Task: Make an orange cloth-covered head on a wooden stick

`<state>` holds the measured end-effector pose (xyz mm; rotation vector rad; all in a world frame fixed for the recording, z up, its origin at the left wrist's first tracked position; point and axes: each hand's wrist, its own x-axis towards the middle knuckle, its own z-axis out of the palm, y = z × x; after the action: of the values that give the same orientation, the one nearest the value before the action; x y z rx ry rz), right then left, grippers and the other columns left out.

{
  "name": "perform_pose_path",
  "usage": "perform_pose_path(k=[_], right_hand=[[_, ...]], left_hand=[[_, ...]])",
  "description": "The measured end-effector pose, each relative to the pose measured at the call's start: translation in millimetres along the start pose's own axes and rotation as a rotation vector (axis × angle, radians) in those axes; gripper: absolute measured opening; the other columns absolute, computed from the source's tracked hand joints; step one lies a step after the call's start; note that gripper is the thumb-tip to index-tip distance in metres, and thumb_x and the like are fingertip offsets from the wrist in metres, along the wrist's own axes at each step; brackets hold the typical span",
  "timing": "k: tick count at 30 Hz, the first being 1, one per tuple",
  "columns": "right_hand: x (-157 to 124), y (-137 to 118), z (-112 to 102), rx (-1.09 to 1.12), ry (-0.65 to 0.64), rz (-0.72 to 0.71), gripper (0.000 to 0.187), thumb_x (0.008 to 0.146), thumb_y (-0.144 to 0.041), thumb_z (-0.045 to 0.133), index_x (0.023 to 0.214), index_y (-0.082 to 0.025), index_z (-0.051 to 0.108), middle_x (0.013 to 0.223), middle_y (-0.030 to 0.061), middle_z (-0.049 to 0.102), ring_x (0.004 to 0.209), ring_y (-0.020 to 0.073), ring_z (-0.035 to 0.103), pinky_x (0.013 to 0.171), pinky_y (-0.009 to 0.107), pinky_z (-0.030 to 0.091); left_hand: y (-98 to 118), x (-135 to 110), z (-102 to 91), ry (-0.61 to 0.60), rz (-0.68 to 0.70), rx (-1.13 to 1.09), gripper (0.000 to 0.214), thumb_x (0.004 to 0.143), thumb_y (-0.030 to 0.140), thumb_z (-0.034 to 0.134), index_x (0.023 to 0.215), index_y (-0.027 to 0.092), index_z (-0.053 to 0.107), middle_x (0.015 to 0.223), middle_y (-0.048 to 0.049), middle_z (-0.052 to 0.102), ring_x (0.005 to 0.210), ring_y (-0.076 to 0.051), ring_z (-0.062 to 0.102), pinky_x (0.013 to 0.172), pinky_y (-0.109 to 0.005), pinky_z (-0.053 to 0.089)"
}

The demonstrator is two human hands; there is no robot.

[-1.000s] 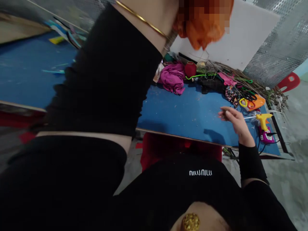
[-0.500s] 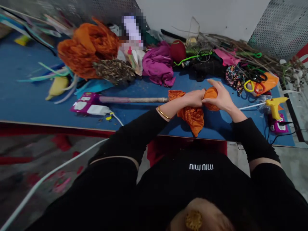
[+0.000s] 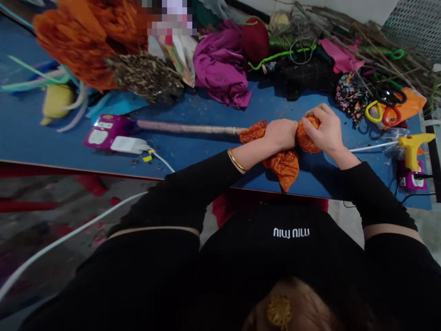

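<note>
Orange patterned cloth (image 3: pixel 284 166) is gathered round the right end of a stick, with its loose corner hanging toward the table's front edge. Beyond the gather it forms a round cloth-covered bulge (image 3: pixel 308 138). My left hand (image 3: pixel 280 133) is closed on the gathered cloth just left of the bulge, its fingertips hidden. My right hand (image 3: pixel 325 128) curls over the bulge, thumb on top. The stick (image 3: pixel 196 129), pale and partly purplish, runs left along the table from the cloth; what is inside the bulge is hidden.
A purple power socket block (image 3: pixel 105 136) with a white plug sits at left. Crumpled orange cloth (image 3: pixel 79 41), brown dried matter (image 3: pixel 146 76) and magenta cloth (image 3: pixel 222 64) lie behind. Scissors (image 3: pixel 389 99), a yellow glue gun (image 3: pixel 413 147) and twigs (image 3: pixel 372 41) are at right.
My right hand has closed further round the bulge, its fingers now curled over rather than extended. My left hand has turned into a fist on the cloth. The view has shifted slightly.
</note>
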<state>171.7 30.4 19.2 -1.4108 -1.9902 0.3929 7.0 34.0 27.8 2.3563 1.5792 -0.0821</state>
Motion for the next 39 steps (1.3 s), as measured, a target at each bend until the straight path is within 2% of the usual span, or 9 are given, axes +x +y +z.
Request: perform_pose_path(k=[5, 10, 14, 20, 25, 29, 33, 36, 39], right_hand=[[8, 9, 7, 0.038, 0.039, 0.105, 0.047, 0.104, -0.053, 0.042, 0.088, -0.022, 0.073, 0.097, 0.0076, 0.07, 0.098, 0.0216, 0.067, 0.103, 0.039, 0.052], [0, 19, 1, 0.325, 0.1, 0.164, 0.074, 0.102, -0.075, 0.024, 0.109, -0.021, 0.074, 0.116, 0.0089, 0.075, 0.114, 0.0207, 0.07, 0.108, 0.039, 0.053], [-3, 5, -10, 0.271, 0.185, 0.151, 0.078, 0.096, -0.083, 0.033, 0.118, -0.02, 0.073, 0.129, 0.0117, 0.071, 0.128, 0.025, 0.065, 0.118, 0.044, 0.048], [33, 3, 7, -0.151, -0.15, 0.213, 0.054, 0.098, -0.066, 0.052, 0.078, -0.019, 0.069, 0.09, 0.0147, 0.072, 0.114, 0.0357, 0.068, 0.109, 0.058, 0.05], [72, 35, 16, -0.189, -0.261, 0.125, 0.043, 0.095, -0.048, 0.057, 0.062, -0.021, 0.06, 0.071, 0.0103, 0.066, 0.101, 0.0303, 0.069, 0.102, 0.05, 0.054], [86, 21, 8, -0.336, -0.366, 0.209, 0.042, 0.092, -0.034, 0.059, 0.054, -0.022, 0.047, 0.062, 0.0058, 0.058, 0.088, 0.0263, 0.069, 0.093, 0.044, 0.056], [52, -17, -4, -0.424, -0.246, 0.226, 0.039, 0.1, -0.037, 0.046, 0.066, -0.02, 0.056, 0.075, 0.0098, 0.066, 0.089, 0.0289, 0.069, 0.092, 0.048, 0.054], [10, -37, -6, -0.393, -0.134, 0.114, 0.043, 0.102, -0.052, 0.043, 0.094, -0.017, 0.068, 0.104, 0.0186, 0.071, 0.105, 0.0339, 0.067, 0.1, 0.053, 0.051], [-16, -41, -3, -0.381, -0.047, 0.031, 0.054, 0.098, -0.064, 0.049, 0.117, -0.016, 0.065, 0.126, 0.0223, 0.066, 0.119, 0.0374, 0.061, 0.106, 0.056, 0.048]], left_hand=[[-2, 5, 3.8, 0.045, 0.02, -0.01, 0.034, 0.088, 0.032, 0.062, 0.115, 0.017, 0.078, 0.111, -0.0164, 0.079, 0.109, -0.036, 0.075, 0.091, -0.037, 0.058], [3, 1, 2.6, 0.078, 0.043, -0.019, 0.036, 0.089, 0.031, 0.06, 0.116, 0.014, 0.078, 0.112, -0.0204, 0.079, 0.109, -0.04, 0.075, 0.09, -0.042, 0.059], [4, -6, 8.1, 0.117, 0.065, -0.021, 0.037, 0.091, 0.031, 0.058, 0.116, 0.011, 0.077, 0.109, -0.0216, 0.078, 0.109, -0.04, 0.076, 0.09, -0.043, 0.06], [-3, -9, 15.3, 0.171, 0.07, -0.029, 0.041, 0.092, 0.025, 0.051, 0.124, 0.007, 0.07, 0.107, -0.0231, 0.078, 0.104, -0.043, 0.076, 0.084, -0.048, 0.061], [-7, 3, 8.8, 0.108, 0.04, -0.116, 0.04, 0.083, 0.026, 0.065, 0.12, 0.014, 0.073, 0.106, -0.017, 0.079, 0.106, -0.04, 0.075, 0.087, -0.043, 0.06], [-7, 9, 1.3, 0.1, 0.055, -0.162, 0.035, 0.082, 0.022, 0.065, 0.114, 0.015, 0.076, 0.108, -0.0158, 0.079, 0.106, -0.039, 0.075, 0.087, -0.042, 0.06], [-4, 2, 3.5, 0.132, 0.071, -0.175, 0.036, 0.085, 0.02, 0.061, 0.119, 0.012, 0.074, 0.106, -0.0173, 0.079, 0.103, -0.039, 0.076, 0.083, -0.044, 0.06], [-2, -4, 10.9, 0.169, 0.079, -0.193, 0.034, 0.091, 0.021, 0.055, 0.12, 0.013, 0.073, 0.103, -0.0157, 0.079, 0.102, -0.035, 0.076, 0.083, -0.04, 0.058], [-2, -6, 16.9, 0.171, 0.072, -0.226, 0.034, 0.095, 0.025, 0.053, 0.121, 0.014, 0.072, 0.1, -0.0135, 0.08, 0.101, -0.032, 0.076, 0.082, -0.036, 0.057]])
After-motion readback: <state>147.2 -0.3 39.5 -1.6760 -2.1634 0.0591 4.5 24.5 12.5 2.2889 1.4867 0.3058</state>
